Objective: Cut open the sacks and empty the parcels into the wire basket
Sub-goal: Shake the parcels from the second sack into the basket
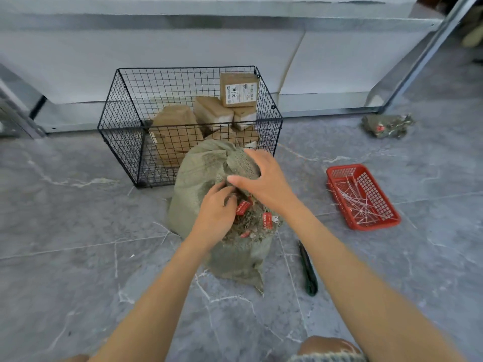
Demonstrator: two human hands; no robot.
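Green sack (198,168) stretches ahead of your left hand (217,207) pinching its neck; right hand (264,178), spread on it, nearer the knife (308,270).

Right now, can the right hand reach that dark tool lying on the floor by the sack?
Probably yes. The right hand only rests open on the sack and holds nothing, and the dark tool lies on bare floor just right of the sack, beside that arm, with nothing over it.
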